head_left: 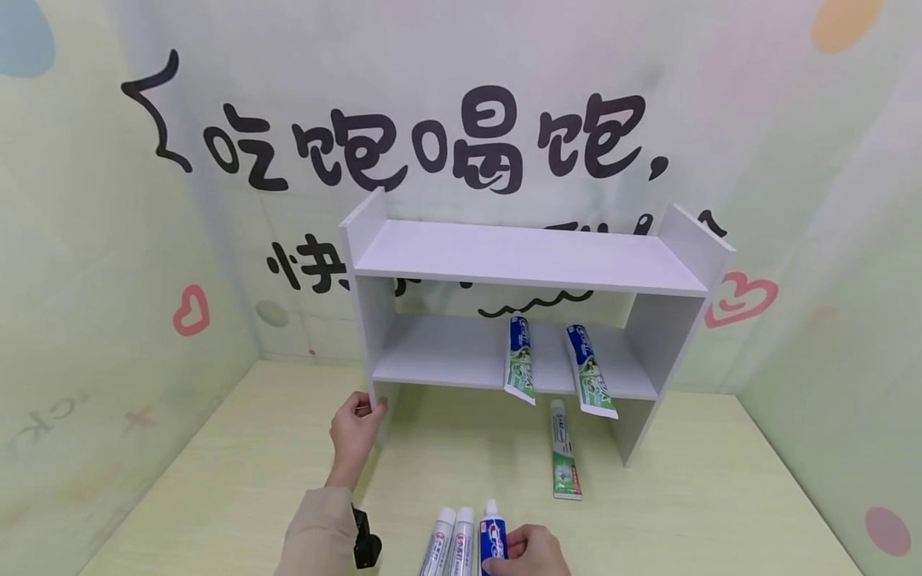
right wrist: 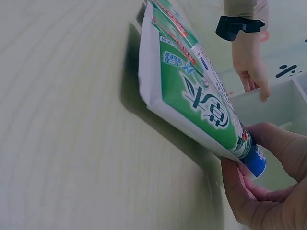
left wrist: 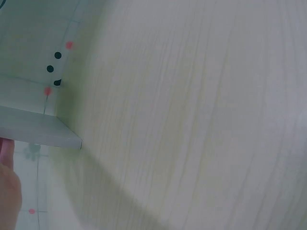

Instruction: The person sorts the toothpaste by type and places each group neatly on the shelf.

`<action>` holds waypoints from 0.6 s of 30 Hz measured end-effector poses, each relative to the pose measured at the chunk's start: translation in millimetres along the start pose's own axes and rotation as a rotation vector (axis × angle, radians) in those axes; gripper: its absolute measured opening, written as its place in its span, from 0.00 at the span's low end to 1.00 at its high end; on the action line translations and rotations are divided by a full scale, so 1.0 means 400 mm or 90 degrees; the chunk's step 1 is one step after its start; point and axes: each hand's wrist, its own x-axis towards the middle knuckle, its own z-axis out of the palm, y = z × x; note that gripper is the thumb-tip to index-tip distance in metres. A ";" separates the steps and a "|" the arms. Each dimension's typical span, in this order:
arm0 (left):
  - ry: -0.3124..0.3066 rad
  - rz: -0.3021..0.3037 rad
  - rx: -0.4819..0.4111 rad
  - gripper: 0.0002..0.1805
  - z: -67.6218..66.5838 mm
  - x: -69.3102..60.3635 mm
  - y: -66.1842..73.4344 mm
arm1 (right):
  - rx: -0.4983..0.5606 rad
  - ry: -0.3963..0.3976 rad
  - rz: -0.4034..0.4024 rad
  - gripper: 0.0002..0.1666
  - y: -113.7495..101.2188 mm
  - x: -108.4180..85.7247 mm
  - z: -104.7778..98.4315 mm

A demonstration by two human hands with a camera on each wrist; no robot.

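At the lower left side panel of the white shelf (head_left: 446, 360), my left hand (head_left: 356, 432) grips the panel's front edge between thumb and fingers. My right hand (head_left: 529, 552) pinches a blue Crest toothpaste tube (head_left: 493, 538) near its cap end, at the table's front. In the right wrist view that tube (right wrist: 196, 91) shows its green lower part, with the fingers of my right hand (right wrist: 268, 177) around the blue end. Two silver-and-white tubes (head_left: 438, 544) (head_left: 462, 544) lie just left of it. The left wrist view shows part of my left hand (left wrist: 8, 191) against the panel (left wrist: 38, 127).
Two blue-and-green tubes (head_left: 520, 360) (head_left: 592, 372) lie on the middle board, their ends jutting over its front edge. A grey-and-green tube (head_left: 565, 452) lies on the table (head_left: 684, 496) under the shelf's right part. Printed walls stand behind and at both sides.
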 end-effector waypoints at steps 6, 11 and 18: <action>-0.006 0.000 -0.002 0.10 -0.001 -0.002 0.002 | -0.005 0.012 -0.037 0.23 -0.013 0.000 -0.011; -0.009 -0.001 0.000 0.10 -0.001 -0.003 0.005 | 0.023 0.017 -0.083 0.22 -0.039 -0.004 -0.028; -0.011 -0.005 -0.001 0.10 -0.001 -0.005 0.007 | 0.029 0.032 -0.148 0.22 -0.095 -0.003 -0.056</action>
